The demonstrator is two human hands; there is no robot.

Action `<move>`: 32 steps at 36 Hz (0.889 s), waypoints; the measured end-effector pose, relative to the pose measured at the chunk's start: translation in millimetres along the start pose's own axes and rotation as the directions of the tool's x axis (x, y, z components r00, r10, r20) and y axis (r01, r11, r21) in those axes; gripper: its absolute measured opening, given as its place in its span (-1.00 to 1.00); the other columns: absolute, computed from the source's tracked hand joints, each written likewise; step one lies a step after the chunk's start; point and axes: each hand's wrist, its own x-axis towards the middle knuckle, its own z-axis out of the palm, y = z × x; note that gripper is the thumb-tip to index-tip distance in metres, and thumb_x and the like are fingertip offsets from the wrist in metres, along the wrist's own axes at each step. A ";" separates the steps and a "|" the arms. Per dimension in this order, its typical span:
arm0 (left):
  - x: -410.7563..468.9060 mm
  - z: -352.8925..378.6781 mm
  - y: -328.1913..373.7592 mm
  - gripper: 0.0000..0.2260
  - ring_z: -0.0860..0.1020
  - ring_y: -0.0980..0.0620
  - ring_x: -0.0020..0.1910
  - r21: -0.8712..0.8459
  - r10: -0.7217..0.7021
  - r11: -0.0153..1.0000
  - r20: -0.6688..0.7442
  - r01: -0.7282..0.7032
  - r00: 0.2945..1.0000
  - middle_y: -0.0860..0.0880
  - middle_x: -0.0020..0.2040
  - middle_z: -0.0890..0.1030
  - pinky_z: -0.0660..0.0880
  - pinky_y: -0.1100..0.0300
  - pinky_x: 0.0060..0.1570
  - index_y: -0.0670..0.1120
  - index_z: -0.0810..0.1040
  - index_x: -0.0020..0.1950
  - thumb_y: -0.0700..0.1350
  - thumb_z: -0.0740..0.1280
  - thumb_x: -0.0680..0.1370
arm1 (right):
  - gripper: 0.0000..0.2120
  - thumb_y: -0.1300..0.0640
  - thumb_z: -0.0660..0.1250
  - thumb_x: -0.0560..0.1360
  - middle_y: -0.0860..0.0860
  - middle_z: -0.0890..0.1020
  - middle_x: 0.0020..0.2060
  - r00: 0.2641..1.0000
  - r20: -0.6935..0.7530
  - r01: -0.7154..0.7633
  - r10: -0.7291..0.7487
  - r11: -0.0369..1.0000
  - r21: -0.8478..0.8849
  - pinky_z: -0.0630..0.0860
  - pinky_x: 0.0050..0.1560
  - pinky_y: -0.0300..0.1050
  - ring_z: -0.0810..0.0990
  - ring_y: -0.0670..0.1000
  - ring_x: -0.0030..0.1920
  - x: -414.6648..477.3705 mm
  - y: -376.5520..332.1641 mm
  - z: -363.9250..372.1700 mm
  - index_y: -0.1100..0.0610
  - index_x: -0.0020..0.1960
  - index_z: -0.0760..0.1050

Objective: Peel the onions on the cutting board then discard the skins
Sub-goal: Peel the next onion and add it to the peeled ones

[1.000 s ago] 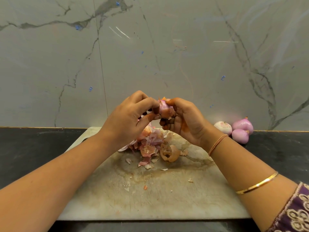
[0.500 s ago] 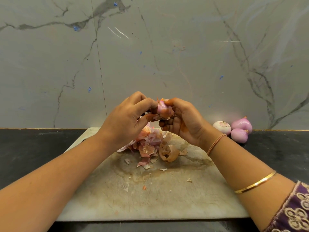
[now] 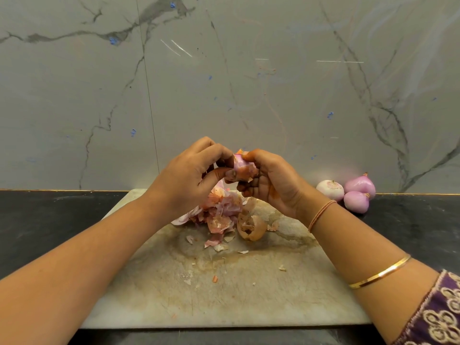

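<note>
Head view: peeling step in hand, with the right hand (image 3: 271,180) curled around a small, glossy pink onion (image 3: 242,166) above the scarred cutting board (image 3: 224,295), the left hand (image 3: 189,175) pinching its papery skin; the next move likely calls for stripping that brittle flap onto the pile of skins (image 3: 221,212) below, not yet discarded.

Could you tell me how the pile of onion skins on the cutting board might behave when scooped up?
The skin pile looks thin and papery, so probably very light and floppy. It lies as loose, separate flakes, with crumbs scattered on the cutting board, so bits will likely slip free. The curled brown shell may crush easily.
</note>
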 end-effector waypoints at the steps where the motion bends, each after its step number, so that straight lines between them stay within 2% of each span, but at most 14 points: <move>1: 0.1 -0.4 0.0 -0.87 0.43 0.22 -0.14 0.010 0.003 1.000 0.006 -0.003 1.000 0.20 -0.10 0.40 0.42 0.30 -0.24 0.00 0.52 0.03 -0.09 0.24 0.52 | -0.62 0.07 0.16 0.59 0.24 0.63 -0.11 1.000 -0.004 -0.001 0.001 1.000 0.001 0.51 -0.33 -0.22 0.55 0.00 -0.36 0.4 0.2 0.0 0.35 0.22 0.48; 5: 0.1 -0.9 1.0 -0.83 0.42 0.14 -0.15 0.055 0.007 0.998 0.034 -0.009 0.999 0.11 -0.07 0.40 0.49 0.16 -0.22 -0.08 0.52 0.05 -0.10 0.21 0.53 | -0.61 0.07 0.17 0.59 0.26 0.63 -0.10 1.000 -0.020 -0.018 0.018 1.000 -0.005 0.51 -0.33 -0.22 0.55 0.00 -0.37 1.0 0.6 0.2 0.35 0.23 0.47; 15: 0.4 -3.0 2.0 -0.96 0.40 0.04 -0.19 0.199 -0.049 0.979 0.052 0.038 0.997 0.06 -0.07 0.37 0.41 0.20 -0.25 -0.12 0.47 0.02 -0.22 0.26 0.58 | -0.58 0.06 0.13 0.58 0.25 0.63 -0.10 0.998 -0.038 -0.051 0.058 0.983 0.175 0.49 -0.38 -0.25 0.52 -0.04 -0.41 -0.3 -4.9 -3.1 0.34 0.27 0.45; 19: 0.0 -1.2 -2.3 -0.94 0.41 0.02 -0.15 0.250 -0.124 0.963 0.066 0.104 0.990 0.04 -0.06 0.39 0.42 0.15 -0.17 -0.13 0.47 0.03 -0.16 0.24 0.60 | -0.59 0.06 0.10 0.57 0.20 0.65 -0.18 0.998 -0.039 -0.039 0.050 0.967 0.250 0.49 -0.36 -0.25 0.51 -0.04 -0.41 -1.2 -7.1 -6.5 0.35 0.19 0.48; 22: -0.8 -1.5 -2.1 -0.97 0.42 0.11 -0.21 0.213 -0.141 0.968 0.037 0.130 0.989 0.11 -0.14 0.40 0.42 0.18 -0.22 -0.02 0.44 -0.03 -0.09 0.26 0.59 | -0.63 0.09 0.09 0.57 0.22 0.63 -0.14 0.999 -0.037 -0.027 0.039 0.962 0.272 0.51 -0.35 -0.23 0.53 -0.02 -0.38 -1.7 -7.9 -6.2 0.33 0.17 0.48; 25: -1.0 -1.4 4.1 -0.85 0.46 0.15 -0.21 0.108 -0.166 0.980 -0.004 0.166 0.986 0.17 -0.16 0.44 0.41 0.26 -0.30 0.07 0.41 -0.08 0.13 0.22 0.54 | -0.76 0.15 0.11 0.56 0.17 0.56 -0.21 0.999 -0.030 -0.013 0.022 0.960 0.279 0.54 -0.30 -0.20 0.54 0.02 -0.34 -2.5 -6.8 -3.6 0.27 0.01 0.48; 28: -0.1 -0.3 10.4 -0.70 0.46 0.15 -0.24 0.100 -0.175 0.979 -0.019 0.176 0.984 0.18 -0.19 0.45 0.36 0.34 -0.35 0.11 0.41 -0.12 0.32 0.19 0.50 | -0.81 0.20 0.12 0.56 0.16 0.54 -0.22 1.000 -0.002 0.005 -0.005 0.960 0.281 0.55 -0.23 -0.17 0.53 0.03 -0.30 -2.9 -6.0 -1.0 0.26 -0.06 0.48; 32: -1.5 2.1 8.1 -0.81 0.46 0.15 -0.25 0.095 -0.170 0.981 -0.017 0.171 0.985 0.17 -0.20 0.46 0.35 0.35 -0.34 0.08 0.43 -0.11 0.18 0.24 0.51 | -0.81 0.23 0.13 0.55 0.16 0.57 -0.19 0.999 0.028 0.019 -0.028 0.960 0.280 0.58 -0.18 -0.14 0.56 0.01 -0.30 -2.7 -4.8 1.0 0.26 -0.07 0.50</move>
